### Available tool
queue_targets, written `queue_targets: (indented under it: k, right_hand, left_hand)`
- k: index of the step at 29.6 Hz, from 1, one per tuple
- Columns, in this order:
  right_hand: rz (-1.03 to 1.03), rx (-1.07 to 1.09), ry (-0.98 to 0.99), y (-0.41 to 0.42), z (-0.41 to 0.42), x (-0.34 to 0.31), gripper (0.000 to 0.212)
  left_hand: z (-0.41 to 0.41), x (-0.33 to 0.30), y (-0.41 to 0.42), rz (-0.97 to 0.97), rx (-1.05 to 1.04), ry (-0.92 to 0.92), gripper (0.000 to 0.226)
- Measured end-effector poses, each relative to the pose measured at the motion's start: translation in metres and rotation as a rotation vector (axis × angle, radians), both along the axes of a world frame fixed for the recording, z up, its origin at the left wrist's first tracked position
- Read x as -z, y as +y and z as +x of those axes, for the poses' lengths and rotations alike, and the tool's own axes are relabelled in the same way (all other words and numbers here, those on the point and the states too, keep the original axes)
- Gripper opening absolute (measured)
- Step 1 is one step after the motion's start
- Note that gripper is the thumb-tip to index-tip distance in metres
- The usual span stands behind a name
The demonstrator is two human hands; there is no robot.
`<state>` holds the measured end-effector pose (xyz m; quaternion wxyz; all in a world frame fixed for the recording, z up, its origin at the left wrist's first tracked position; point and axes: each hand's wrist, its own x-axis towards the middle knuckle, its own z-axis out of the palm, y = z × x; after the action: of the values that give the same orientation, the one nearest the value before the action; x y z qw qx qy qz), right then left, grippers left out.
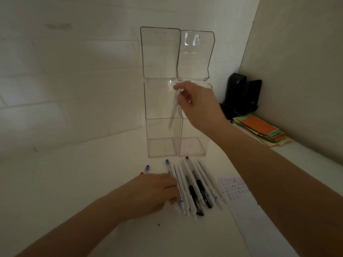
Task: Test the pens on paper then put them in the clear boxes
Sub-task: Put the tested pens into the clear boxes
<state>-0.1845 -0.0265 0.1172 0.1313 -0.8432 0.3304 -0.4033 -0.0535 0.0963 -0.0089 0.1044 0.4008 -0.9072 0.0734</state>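
Two tall clear boxes stand side by side on the white table, lids flipped up: the left box (161,138) and the right box (193,145). My right hand (200,104) pinches the top of a white pen (173,110), which hangs nearly upright inside the mouth of the left box. Several white and black pens (193,186) lie in a row in front of the boxes. My left hand (154,191) rests on the left end of that row, fingers curled over pens there. A paper sheet (246,210) with scribbled test marks lies to the right of the pens.
A stack of coloured paper (263,130) and two black objects (243,93) sit at the back right by the side wall. The white wall stands right behind the boxes.
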Motion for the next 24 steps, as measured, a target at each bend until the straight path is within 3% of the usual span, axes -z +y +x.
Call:
queue_targets:
  k: [4, 6, 10, 12, 15, 19, 24]
  right_hand:
    - [0.015, -0.071, 0.085, 0.0, -0.006, 0.026, 0.034]
    - [-0.054, -0.123, 0.142, 0.011, -0.021, 0.037, 0.027]
    - [0.06, -0.348, 0.659, 0.04, -0.062, 0.068, 0.025]
    - [0.08, -0.423, 0.783, 0.049, -0.073, 0.086, 0.028]
    - [0.002, -0.491, 0.807, 0.052, -0.077, 0.104, 0.031]
    - [-0.101, -0.529, 0.864, 0.05, -0.073, 0.105, 0.033]
    - [-0.084, -0.563, 0.928, 0.05, -0.072, 0.101, 0.04]
  left_hand:
    - [0.004, -0.038, -0.007, -0.094, -0.091, 0.492, 0.013]
    - [0.007, -0.061, -0.013, -0.223, -0.153, 0.704, 0.012]
    - [0.013, -0.097, -0.031, -0.449, -0.267, 0.927, 0.033]
    - [0.018, -0.106, -0.042, -0.545, -0.313, 0.874, 0.035]
    - [0.027, -0.101, -0.063, -0.607, -0.41, 0.752, 0.026]
    - [0.034, -0.075, -0.082, -0.482, -0.517, 0.574, 0.025]
    - [0.036, -0.055, -0.082, -0.341, -0.578, 0.368, 0.033]
